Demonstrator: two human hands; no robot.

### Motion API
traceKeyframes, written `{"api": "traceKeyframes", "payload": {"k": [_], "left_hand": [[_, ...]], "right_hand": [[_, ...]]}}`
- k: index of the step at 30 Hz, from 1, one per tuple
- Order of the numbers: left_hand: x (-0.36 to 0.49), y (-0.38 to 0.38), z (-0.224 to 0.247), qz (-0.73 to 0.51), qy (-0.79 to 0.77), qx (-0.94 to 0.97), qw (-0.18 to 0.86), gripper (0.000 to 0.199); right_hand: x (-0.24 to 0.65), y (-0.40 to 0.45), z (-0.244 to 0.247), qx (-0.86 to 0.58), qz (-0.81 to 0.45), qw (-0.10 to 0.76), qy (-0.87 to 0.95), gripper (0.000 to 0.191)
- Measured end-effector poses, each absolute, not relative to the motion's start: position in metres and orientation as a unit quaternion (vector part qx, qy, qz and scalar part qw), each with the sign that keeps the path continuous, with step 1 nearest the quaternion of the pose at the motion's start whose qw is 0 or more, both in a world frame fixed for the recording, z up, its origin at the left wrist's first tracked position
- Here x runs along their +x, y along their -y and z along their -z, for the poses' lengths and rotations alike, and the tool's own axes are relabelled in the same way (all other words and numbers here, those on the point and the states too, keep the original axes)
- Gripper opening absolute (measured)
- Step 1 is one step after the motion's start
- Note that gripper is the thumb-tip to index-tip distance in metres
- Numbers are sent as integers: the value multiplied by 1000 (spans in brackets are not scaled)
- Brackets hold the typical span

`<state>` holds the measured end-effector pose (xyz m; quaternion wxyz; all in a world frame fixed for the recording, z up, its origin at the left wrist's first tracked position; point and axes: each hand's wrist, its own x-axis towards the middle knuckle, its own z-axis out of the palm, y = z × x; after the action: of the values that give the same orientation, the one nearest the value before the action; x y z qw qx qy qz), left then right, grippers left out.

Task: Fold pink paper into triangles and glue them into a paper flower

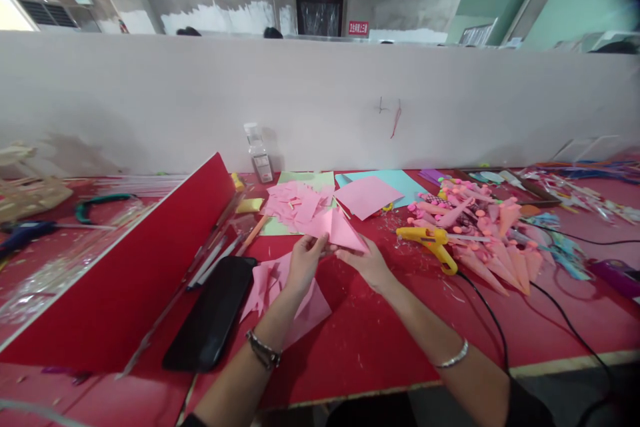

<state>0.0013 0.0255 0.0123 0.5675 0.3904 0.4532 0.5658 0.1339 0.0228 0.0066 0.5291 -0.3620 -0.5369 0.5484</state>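
A folded piece of pink paper (345, 232) is held up between both hands over the red table. My left hand (306, 260) pinches its lower left part, thumb on top. From the right, my right hand (367, 263) grips the lower right edge; some of its fingers are hidden under the paper. Just behind lies a heap of cut pink paper pieces (290, 203) on pale green sheets. Under my left forearm are more pink scraps and a pink sheet (313, 312). Farther back, a pink square sheet (367, 196) rests partly on light blue paper (407, 185).
A yellow glue gun (431, 240) with a black cord lies at right, against a pile of pink paper cones (493, 230). At left are a black phone (213, 313), pens and a red divider board (130, 273). A clear bottle (260, 157) stands by the white partition (320, 100).
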Motion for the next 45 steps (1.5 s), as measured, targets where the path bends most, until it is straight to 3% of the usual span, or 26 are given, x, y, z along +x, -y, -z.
{"api": "traceKeyframes", "payload": {"k": [4,14,27,41,45], "left_hand": [[2,-24,-6,-524,-477,461,534,26],[4,-21,1,-497,-458,539,502,20],[-7,-17,-5,-438,-540,619,365,27],[-7,-15,-1,-439,-419,678,414,7],[-10,-15,-3,-401,-407,746,342,20]], "right_hand": [[136,-24,-1,-411,-523,526,530,22],[137,-23,5,-417,-525,528,521,20],[142,-23,3,-433,-509,455,589,23],[145,-23,9,-425,-525,441,591,24],[143,-21,8,-377,-551,428,610,22]]}}
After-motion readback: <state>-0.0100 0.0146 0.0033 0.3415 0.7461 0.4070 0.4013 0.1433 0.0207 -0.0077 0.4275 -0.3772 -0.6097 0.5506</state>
